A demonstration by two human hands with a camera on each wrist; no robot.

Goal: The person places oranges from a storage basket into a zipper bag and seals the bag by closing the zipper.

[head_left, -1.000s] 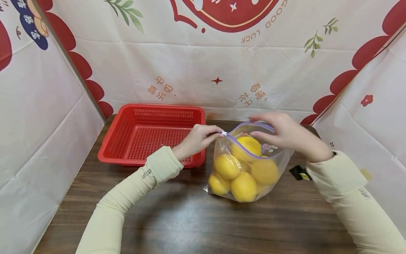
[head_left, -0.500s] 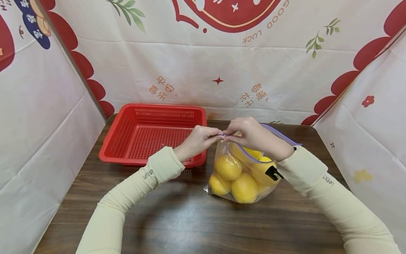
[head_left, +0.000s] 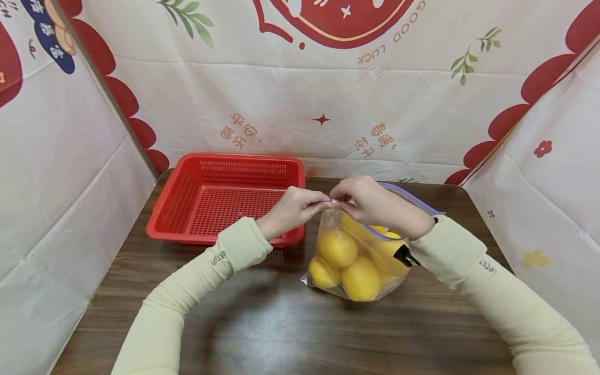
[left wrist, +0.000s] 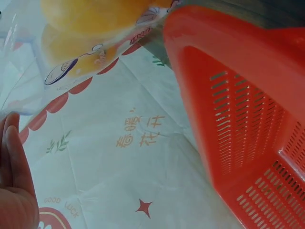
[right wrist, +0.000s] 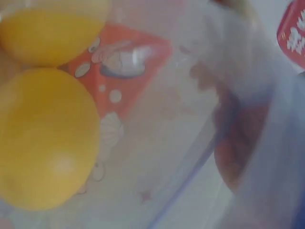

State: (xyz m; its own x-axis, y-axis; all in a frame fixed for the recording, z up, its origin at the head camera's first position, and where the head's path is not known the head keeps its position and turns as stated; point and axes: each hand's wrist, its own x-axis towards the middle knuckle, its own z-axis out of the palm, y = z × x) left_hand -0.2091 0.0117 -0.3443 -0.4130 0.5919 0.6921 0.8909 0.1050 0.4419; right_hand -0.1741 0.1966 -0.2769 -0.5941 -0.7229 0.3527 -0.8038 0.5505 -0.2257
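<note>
A clear zip bag point(head_left: 328, 224) with a purple zip edge stands on the table, with several yellow lemon-like fruits point(head_left: 361, 277) inside. My left hand point(head_left: 295, 205) pinches the bag's top left corner. At that same corner my right hand point(head_left: 367, 203) pinches the zip, thumb and fingertips close to the left hand's. The right part of the bag's mouth gapes behind the right hand. Through the plastic, the right wrist view shows two of the fruits point(right wrist: 45, 138) and a printed pattern on the bag. Fingers of the left hand point(left wrist: 16, 176) edge into the left wrist view.
A red perforated plastic basket point(head_left: 157, 208) stands left of the bag, behind the left forearm. All rest on a dark wooden table point(head_left: 281, 333). Printed white cloth walls point(head_left: 281, 88) rise at the back and both sides.
The right hand has moved left and down from above the open mouth to the bag's left corner, where it now pinches the zip. The left hand has kept its hold.
</note>
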